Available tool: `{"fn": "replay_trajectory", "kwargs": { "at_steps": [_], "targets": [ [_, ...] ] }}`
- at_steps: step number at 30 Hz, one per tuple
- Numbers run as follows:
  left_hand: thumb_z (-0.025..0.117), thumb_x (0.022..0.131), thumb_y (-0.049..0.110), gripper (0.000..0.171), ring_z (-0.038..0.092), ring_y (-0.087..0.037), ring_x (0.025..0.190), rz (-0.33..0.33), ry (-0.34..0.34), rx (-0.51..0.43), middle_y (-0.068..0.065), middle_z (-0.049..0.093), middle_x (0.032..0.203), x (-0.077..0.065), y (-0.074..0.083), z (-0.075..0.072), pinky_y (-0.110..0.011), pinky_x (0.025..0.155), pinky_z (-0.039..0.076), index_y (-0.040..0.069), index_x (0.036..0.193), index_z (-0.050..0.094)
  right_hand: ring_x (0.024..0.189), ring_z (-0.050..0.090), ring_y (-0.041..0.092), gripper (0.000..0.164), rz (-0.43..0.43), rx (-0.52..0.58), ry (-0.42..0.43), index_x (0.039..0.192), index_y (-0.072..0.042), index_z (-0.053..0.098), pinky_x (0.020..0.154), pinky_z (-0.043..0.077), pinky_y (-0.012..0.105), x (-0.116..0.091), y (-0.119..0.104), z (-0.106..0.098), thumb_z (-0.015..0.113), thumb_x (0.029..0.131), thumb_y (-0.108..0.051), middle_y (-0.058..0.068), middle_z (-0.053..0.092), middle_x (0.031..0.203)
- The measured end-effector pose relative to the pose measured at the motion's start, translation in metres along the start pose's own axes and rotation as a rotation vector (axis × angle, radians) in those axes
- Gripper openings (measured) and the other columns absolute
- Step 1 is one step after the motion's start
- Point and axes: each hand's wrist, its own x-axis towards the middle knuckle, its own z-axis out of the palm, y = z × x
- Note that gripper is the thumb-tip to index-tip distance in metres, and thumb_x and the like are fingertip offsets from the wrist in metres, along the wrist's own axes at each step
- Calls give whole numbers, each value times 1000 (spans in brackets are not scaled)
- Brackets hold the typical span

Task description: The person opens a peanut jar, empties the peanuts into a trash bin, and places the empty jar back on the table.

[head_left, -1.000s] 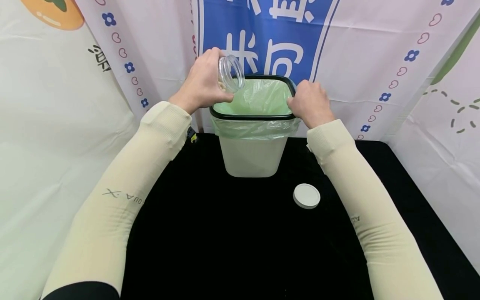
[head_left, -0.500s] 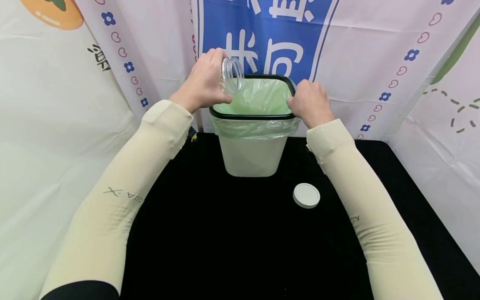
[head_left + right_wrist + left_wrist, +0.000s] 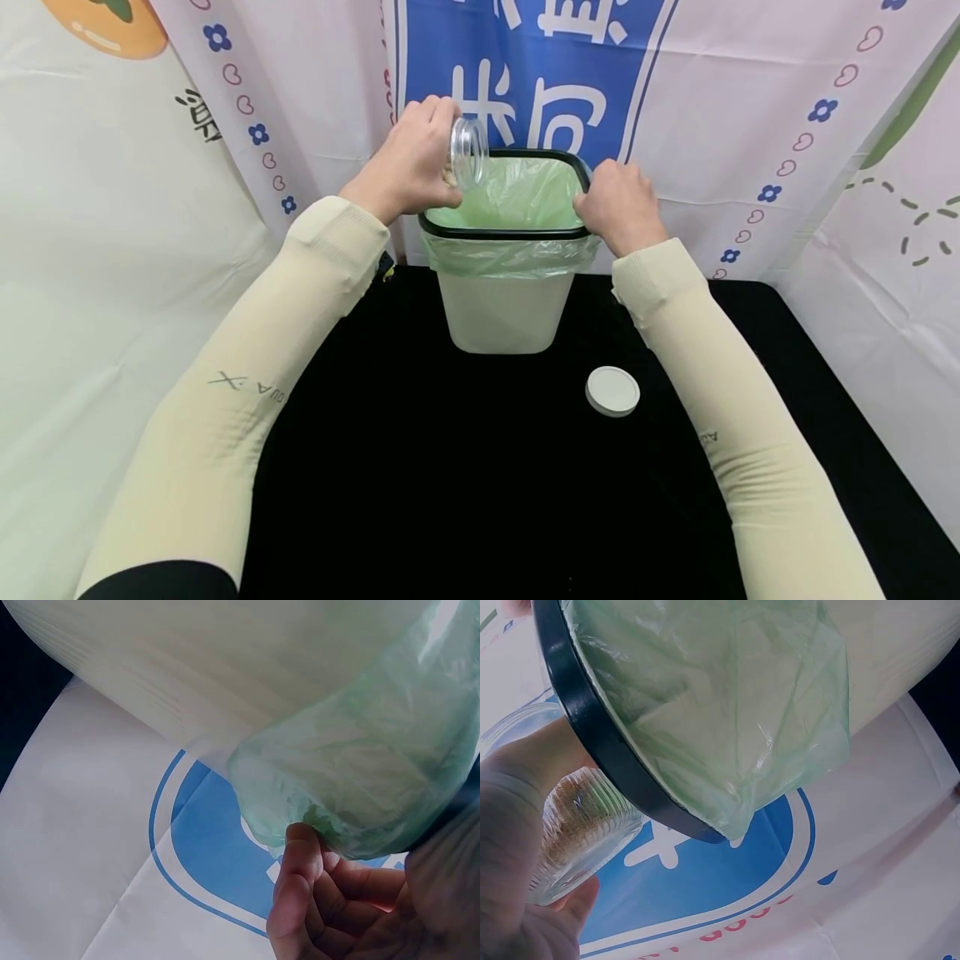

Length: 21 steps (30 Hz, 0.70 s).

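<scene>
My left hand (image 3: 422, 158) grips a clear jar (image 3: 468, 154), tipped on its side with its open mouth toward the bin's opening. Brownish grainy contents (image 3: 577, 810) show through the ribbed glass in the left wrist view. Below stands a pale trash bin (image 3: 506, 312) with a black rim (image 3: 510, 236) and a light green bag (image 3: 517, 196) folded over it. At the bin's right side, my right hand (image 3: 621, 204) holds the rim, fingers curled under the bag's folded edge in the right wrist view. A white round lid (image 3: 612, 391) lies on the black table.
A black cloth (image 3: 480, 483) covers the table. Printed white curtains (image 3: 735, 108) with a blue sign panel (image 3: 562, 75) hang right behind the bin. A small dark object (image 3: 386, 267) shows beside the left cuff.
The left hand has turned the jar further over and shifted slightly right, so its mouth is seen more edge-on. The right hand, bin and lid have stayed in place.
</scene>
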Motion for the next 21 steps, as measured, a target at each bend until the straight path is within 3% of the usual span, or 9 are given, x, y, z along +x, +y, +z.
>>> {"fn": "replay_trajectory", "kwargs": {
  "at_steps": [9, 21],
  "targets": [
    [81, 69, 6, 79, 46, -38, 118, 12, -12, 23, -23, 54, 133, 1, 1, 0, -50, 112, 44, -7, 138, 46, 92, 58, 37, 30, 8, 1, -7, 102, 1, 63, 75, 52, 47, 1, 0, 1, 49, 104, -26, 23, 65, 110],
    [77, 67, 1, 73, 48, -39, 116, 76, -5, 77, -24, 56, 130, 1, 1, 1, -50, 113, 42, -9, 133, 48, 91, 58, 36, 31, 13, -3, -3, 103, 1, 63, 72, 52, 47, 1, 1, 1, 49, 104, -26, 23, 65, 109]
  ]
}}
